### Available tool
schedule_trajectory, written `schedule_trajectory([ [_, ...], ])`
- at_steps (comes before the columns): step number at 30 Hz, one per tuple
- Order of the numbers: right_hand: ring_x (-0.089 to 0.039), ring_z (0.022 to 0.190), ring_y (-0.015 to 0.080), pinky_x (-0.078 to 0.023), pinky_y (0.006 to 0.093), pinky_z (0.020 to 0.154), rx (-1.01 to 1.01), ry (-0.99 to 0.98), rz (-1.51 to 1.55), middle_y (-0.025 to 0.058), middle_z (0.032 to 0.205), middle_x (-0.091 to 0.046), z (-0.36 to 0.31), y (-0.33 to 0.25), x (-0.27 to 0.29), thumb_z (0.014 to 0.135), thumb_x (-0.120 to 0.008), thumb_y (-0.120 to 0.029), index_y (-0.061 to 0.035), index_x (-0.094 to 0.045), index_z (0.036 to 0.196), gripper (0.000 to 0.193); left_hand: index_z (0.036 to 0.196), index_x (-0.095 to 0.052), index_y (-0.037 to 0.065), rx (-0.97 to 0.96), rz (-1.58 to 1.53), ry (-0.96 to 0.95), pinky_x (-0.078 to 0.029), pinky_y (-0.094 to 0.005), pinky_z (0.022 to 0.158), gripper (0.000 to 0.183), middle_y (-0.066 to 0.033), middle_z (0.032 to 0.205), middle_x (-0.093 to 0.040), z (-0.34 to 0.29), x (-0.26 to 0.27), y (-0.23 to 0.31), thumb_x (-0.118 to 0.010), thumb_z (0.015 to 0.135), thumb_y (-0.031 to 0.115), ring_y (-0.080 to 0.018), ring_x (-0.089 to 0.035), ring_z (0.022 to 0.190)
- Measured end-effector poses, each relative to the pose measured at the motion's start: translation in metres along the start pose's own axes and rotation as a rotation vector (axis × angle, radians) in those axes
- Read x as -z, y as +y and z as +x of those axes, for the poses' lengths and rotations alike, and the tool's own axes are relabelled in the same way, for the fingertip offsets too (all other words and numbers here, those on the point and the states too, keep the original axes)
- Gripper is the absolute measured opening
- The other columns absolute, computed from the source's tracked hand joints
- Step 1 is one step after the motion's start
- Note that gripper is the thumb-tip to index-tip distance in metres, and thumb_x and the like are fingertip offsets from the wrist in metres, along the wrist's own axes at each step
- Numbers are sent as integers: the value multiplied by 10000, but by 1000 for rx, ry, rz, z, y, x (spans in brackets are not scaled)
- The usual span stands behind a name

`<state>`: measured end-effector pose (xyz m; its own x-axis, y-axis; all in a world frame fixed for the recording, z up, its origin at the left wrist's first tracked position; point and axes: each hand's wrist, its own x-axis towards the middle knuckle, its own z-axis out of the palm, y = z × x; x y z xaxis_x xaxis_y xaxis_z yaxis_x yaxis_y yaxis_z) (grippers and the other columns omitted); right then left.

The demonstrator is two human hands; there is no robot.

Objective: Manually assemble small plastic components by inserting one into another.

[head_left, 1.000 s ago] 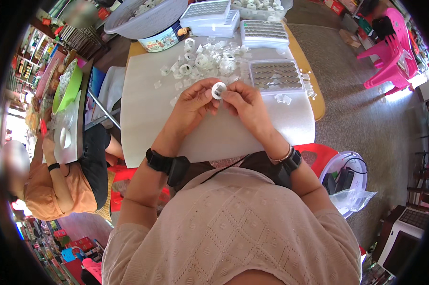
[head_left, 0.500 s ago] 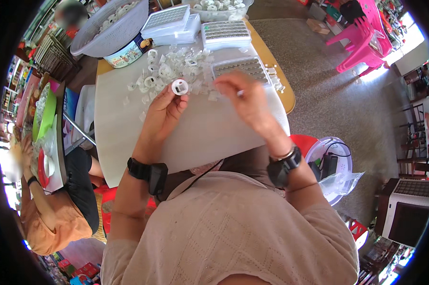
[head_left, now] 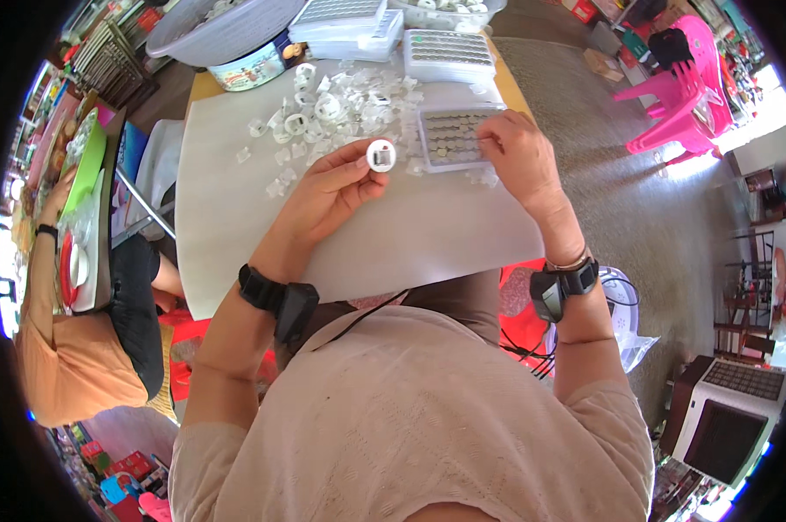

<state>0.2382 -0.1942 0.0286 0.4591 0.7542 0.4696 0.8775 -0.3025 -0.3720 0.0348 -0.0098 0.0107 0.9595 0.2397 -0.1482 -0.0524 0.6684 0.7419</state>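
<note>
My left hand [head_left: 328, 196] pinches a small round white plastic housing [head_left: 381, 156] between thumb and fingers, above the middle of the table. Its face has a rectangular slot with a dark and metallic-looking middle. My right hand [head_left: 525, 161] reaches over the right side of a clear plastic tray [head_left: 424, 143] holding rows of small silvery discs that look like button cells. Its fingertips are drawn together at the discs; whatever they grip is hidden. Beyond my left hand lies a loose pile of white and translucent plastic parts [head_left: 328, 106].
Stacked trays [head_left: 450, 59] and clear cases [head_left: 349, 43] stand at the table's far side. A grey basket [head_left: 228, 35] rests by a printed tub [head_left: 249, 71] at far left. A co-worker in an orange top [head_left: 88, 365] sits left. Pink chairs [head_left: 689, 96] stand right.
My right hand has moved right, onto the disc tray. My left hand still holds the white housing, now further right in view. The whole view has shifted somewhat.
</note>
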Motion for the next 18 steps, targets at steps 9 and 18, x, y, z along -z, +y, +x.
schedule_trajectory([
  [9,-630,650,225,-490,302,587,-131,49,569,115,743,-617,-2,-62,-11,776,-602,6,-27,-602,840,72,1263,-462,-42,25,-30,-65,-523,-246,759,350,-89,1038,-598,3,5,-5,-488,931,64,-132,-599,866],
  [18,-640,742,218,-517,331,621,-91,-10,627,102,837,-620,-6,-93,-25,763,-620,21,-42,-617,879,132,1236,-488,-45,8,-16,-107,-542,-272,779,343,-115,1083,-611,3,13,-9,-535,919,80,-186,-636,910],
])
